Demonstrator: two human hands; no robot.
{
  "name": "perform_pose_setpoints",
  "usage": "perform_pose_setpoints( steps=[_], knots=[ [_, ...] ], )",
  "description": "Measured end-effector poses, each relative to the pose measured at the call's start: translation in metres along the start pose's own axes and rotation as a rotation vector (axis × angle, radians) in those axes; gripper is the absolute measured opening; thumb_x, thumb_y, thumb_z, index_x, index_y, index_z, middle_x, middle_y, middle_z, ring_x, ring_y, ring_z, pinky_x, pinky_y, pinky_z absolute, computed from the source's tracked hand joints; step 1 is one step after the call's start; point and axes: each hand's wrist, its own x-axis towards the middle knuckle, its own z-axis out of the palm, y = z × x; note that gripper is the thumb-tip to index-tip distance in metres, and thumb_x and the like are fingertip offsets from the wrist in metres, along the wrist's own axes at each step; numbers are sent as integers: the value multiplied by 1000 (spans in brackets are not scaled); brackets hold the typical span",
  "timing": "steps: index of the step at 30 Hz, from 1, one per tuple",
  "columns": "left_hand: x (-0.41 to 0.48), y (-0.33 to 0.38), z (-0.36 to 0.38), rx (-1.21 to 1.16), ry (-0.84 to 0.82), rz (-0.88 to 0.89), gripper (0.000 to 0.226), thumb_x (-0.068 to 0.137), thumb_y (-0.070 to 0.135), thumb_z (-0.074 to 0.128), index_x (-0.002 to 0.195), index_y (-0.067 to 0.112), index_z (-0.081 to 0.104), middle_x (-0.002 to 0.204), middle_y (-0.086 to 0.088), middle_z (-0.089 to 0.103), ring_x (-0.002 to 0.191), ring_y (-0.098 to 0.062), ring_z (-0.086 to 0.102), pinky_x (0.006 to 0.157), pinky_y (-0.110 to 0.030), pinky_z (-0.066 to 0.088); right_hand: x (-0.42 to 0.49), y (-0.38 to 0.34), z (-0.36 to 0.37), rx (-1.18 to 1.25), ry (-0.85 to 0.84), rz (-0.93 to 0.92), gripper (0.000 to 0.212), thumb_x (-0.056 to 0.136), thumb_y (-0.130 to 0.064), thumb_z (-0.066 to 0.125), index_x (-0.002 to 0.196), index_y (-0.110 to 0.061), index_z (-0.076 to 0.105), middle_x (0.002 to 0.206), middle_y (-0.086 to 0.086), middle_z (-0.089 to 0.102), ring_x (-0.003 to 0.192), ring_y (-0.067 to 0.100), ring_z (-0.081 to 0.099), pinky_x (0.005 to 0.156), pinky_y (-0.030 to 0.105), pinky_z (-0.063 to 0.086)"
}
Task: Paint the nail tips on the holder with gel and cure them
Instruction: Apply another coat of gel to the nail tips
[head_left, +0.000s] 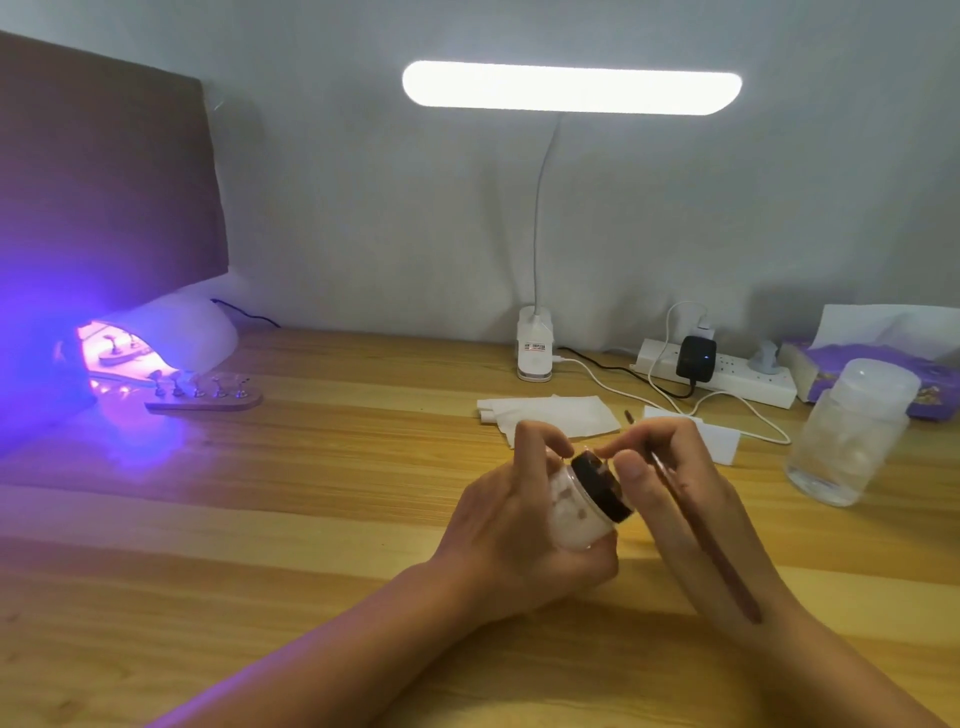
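Left hand grips gel jar near the front edge; right hand pinches its black lid, brush along the palm. I see nail-tip holder far left at lit lamp mouth, open table between.

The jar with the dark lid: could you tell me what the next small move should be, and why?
Probably twist the lid off with the right hand's fingers while the left hand steadies the jar. The lid sits on the jar, both hands grip it, the brush lies tucked in the right hand, and a holder of nail tips waits beside the lit lamp.
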Motion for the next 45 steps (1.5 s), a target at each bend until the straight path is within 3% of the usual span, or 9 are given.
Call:
perform_pose_setpoints(
  steps=[6,15,20,25,31,35,39,42,45],
  knots=[
    [1,-7,-1,-101,-28,-49,66,76,42,74,117,24,26,91,3,62,73,-13,66,56,-25,53,4,3,-4,-16,-113,-58,28,82,-44,63,106,-35,52,105,-29,64,95,-3,65,72,13,55],
    [-2,1,-1,256,7,126,72,73,45,77,113,26,20,94,1,61,69,-8,50,55,-9,28,-5,7,1,-238,-65,3,45,73,-78,42,95,-38,38,81,-13,57,79,-3,58,60,14,49],
    [-2,4,0,246,-7,151,73,74,49,74,116,24,20,95,0,62,70,-8,55,57,-13,39,-5,7,0,-329,-29,-30,55,74,-91,23,100,-45,36,79,-15,58,76,-2,59,59,21,54],
    [-4,3,-2,101,-24,82,67,73,52,70,113,34,18,91,12,59,65,-5,56,54,-5,37,0,2,1,-143,-74,-76,51,71,-83,46,97,-39,47,88,-20,62,86,-2,63,67,21,57],
    [-3,2,5,270,89,313,68,73,43,76,113,17,27,82,4,57,66,1,40,52,1,24,-6,1,2,-367,40,-117,58,76,-89,26,89,-35,43,69,-14,59,64,5,62,52,23,53],
    [3,-7,2,124,260,95,60,80,54,66,113,25,25,93,3,60,75,-8,54,64,-7,34,2,1,-9,-182,203,-107,37,91,-71,26,102,-38,38,70,-6,62,68,4,63,53,20,50],
    [11,-42,-20,202,368,-237,64,80,71,60,123,29,37,117,5,42,108,-12,41,91,-31,42,17,11,-39,-321,317,-176,15,101,-37,48,100,-24,39,66,-3,56,56,12,58,44,20,46],
    [16,-58,-28,191,254,-491,62,77,67,66,126,34,44,122,5,50,114,-16,46,97,-40,43,21,31,-52,-437,196,-95,17,94,-9,59,110,-11,56,93,0,66,81,15,64,73,29,54],
    [18,-61,-27,74,192,-532,57,81,55,71,127,36,43,124,8,58,110,-16,56,92,-42,50,22,42,-54,-157,174,56,29,96,4,47,110,-15,62,102,-6,69,94,8,65,83,25,51]
  ],
)
